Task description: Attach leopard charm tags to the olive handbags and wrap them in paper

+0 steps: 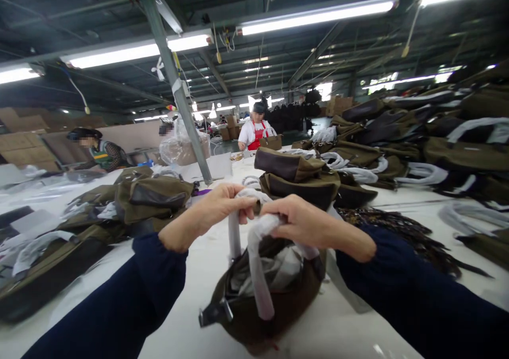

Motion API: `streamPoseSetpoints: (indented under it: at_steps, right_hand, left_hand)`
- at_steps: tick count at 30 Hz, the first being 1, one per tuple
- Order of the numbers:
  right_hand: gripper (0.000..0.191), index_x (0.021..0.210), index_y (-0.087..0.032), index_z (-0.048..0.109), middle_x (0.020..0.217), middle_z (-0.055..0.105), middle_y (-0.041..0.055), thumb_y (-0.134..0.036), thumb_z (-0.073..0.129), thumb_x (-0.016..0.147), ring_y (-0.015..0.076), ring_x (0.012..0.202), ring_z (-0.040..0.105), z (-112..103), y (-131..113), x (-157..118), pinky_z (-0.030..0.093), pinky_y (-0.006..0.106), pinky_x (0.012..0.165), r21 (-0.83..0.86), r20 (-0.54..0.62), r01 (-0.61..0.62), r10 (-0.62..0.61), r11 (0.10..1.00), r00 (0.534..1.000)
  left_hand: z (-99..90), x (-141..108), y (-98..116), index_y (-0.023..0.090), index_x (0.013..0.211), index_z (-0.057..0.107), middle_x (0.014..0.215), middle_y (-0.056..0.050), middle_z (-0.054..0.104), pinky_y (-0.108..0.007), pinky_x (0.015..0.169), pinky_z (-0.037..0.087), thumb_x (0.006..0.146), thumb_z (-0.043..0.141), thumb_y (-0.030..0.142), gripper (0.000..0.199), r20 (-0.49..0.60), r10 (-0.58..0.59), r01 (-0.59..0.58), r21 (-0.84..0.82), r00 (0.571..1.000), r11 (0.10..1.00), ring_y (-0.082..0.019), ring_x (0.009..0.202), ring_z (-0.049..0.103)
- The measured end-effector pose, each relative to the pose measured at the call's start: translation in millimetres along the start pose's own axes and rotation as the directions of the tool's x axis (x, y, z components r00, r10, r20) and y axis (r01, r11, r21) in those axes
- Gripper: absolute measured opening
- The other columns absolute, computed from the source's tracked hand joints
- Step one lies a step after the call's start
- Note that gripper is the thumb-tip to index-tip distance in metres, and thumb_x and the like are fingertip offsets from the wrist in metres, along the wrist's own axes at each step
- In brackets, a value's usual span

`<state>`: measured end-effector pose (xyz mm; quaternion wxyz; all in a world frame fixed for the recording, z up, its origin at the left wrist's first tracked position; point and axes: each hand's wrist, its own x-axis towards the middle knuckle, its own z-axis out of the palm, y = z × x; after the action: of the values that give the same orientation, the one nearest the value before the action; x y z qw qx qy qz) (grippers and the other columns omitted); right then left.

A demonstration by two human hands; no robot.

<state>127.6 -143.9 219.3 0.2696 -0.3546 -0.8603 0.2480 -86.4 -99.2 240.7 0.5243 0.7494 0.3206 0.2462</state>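
My left grip and right grip were both pinched around the white-wrapped handles of an olive canvas bag on the counter. Stuffing was already in, top still open, and a heap of wrapped bags lay off to the right.

I'm in a bag factory workshop: a long white bench heaped with olive-and-brown handbags runs ahead of me under fluorescent tube lights and steel columns, with cardboard cartons stacked beyond and a co-worker in a red apron working further along.
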Motion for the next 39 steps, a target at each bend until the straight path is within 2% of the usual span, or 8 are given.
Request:
streamPoseSetpoints:
  at_steps: [6, 12, 15, 19, 23, 29, 32, 39]
  right_hand:
    - [0.056, 0.113, -0.015, 0.069, 0.098, 0.069, 0.0063, -0.06, 0.066, 0.081, 0.0214, 0.086, 0.062, -8.8, 14.8, -30.2, 0.048, 0.026, 0.07, 0.481, 0.36, -0.195, 0.01, 0.855, 0.933]
    - [0.041, 0.102, -0.014, 0.068, 0.089, 0.071, 0.0089, -0.051, 0.053, 0.093, 0.0176, 0.067, 0.065, 2.6, 16.8, -6.2, 0.051, 0.026, 0.059, 0.614, 0.603, -0.48, 0.02, 0.626, 0.798]
    - [0.026, 0.099, -0.015, 0.067, 0.089, 0.07, 0.0076, -0.038, 0.057, 0.092, 0.0166, 0.072, 0.064, 19.4, 8.6, 15.3, 0.051, 0.025, 0.063, 0.493, 0.748, -0.513, -0.042, 0.703, 0.662]
    - [0.012, 0.09, -0.015, 0.071, 0.081, 0.07, 0.0034, -0.014, 0.06, 0.085, 0.0149, 0.073, 0.061, 52.5, 2.2, 27.0, 0.046, 0.024, 0.068, 0.117, 0.676, -0.016, -0.068, 0.993, 0.734]
    - [0.014, 0.087, -0.013, 0.072, 0.084, 0.072, 0.006, -0.006, 0.06, 0.083, 0.015, 0.07, 0.057, 80.0, 8.9, 16.5, 0.042, 0.024, 0.063, -0.075, 0.765, 0.275, -0.121, 0.959, 0.632]
    - [0.013, 0.098, -0.017, 0.069, 0.088, 0.071, 0.0025, -0.018, 0.058, 0.091, 0.0134, 0.075, 0.061, 68.3, 8.0, 20.7, 0.044, 0.022, 0.069, -0.028, 0.54, 0.143, -0.105, 0.989, 0.835]
    - [0.016, 0.106, -0.019, 0.065, 0.091, 0.07, 0.0024, -0.023, 0.06, 0.092, 0.014, 0.076, 0.062, 64.3, -5.9, 31.6, 0.043, 0.023, 0.067, -0.126, 0.442, 0.271, -0.191, 0.954, 0.877]
    - [0.024, 0.118, -0.018, 0.053, 0.096, 0.065, 0.0047, -0.03, 0.056, 0.097, 0.0157, 0.073, 0.057, 88.4, -42.1, 52.9, 0.027, 0.029, 0.047, -0.391, 0.531, 0.715, -0.493, 0.58, 0.69]
  left_hand:
    - [13.1, -56.2, -35.2, 0.018, 0.112, 0.063, 0.113, -0.007, 0.067, -0.032, 0.09, 0.048, 0.09, 0.062, 0.038, 0.029, -0.282, 0.09, -0.089, 0.018, 0.955, 0.996, -0.022, 0.103, 0.061]
    - [77.3, -153.9, -122.2, 0.024, 0.088, 0.058, 0.087, -0.001, 0.059, -0.032, 0.074, 0.047, 0.094, 0.051, 0.046, 0.023, -0.836, -0.088, -0.014, -0.114, 0.542, 0.993, -0.019, 0.078, 0.054]
    - [117.2, -171.6, -153.5, 0.025, 0.073, 0.053, 0.07, -0.001, 0.051, -0.033, 0.066, 0.043, 0.088, 0.051, 0.06, 0.038, -0.759, -0.181, 0.168, -0.096, 0.625, 0.981, -0.021, 0.069, 0.05]
    - [136.9, -156.2, -151.7, 0.025, 0.068, 0.049, 0.064, -0.001, 0.047, -0.032, 0.064, 0.041, 0.088, 0.047, 0.066, 0.046, -0.714, -0.269, 0.284, -0.102, 0.646, 0.953, -0.02, 0.065, 0.046]
    - [129.0, -137.6, -141.5, 0.024, 0.063, 0.043, 0.059, 0.001, 0.043, -0.03, 0.056, 0.037, 0.092, 0.041, 0.064, 0.05, -0.686, -0.296, 0.21, -0.209, 0.665, 0.955, -0.018, 0.059, 0.043]
    - [115.9, -137.0, -145.1, 0.022, 0.062, 0.045, 0.053, 0.003, 0.041, -0.028, 0.052, 0.033, 0.092, 0.048, 0.06, 0.048, -0.699, -0.385, 0.073, -0.432, 0.602, 0.899, -0.015, 0.054, 0.039]
    - [105.4, -139.1, -146.5, 0.021, 0.064, 0.047, 0.058, 0.004, 0.042, -0.026, 0.052, 0.034, 0.09, 0.053, 0.059, 0.046, -0.727, -0.398, -0.016, -0.49, 0.56, 0.872, -0.013, 0.057, 0.039]
    - [80.4, -136.4, -123.0, 0.019, 0.075, 0.054, 0.066, 0.004, 0.046, -0.022, 0.052, 0.035, 0.083, 0.062, 0.058, 0.041, -0.748, -0.399, -0.074, -0.51, 0.53, 0.857, -0.012, 0.06, 0.041]
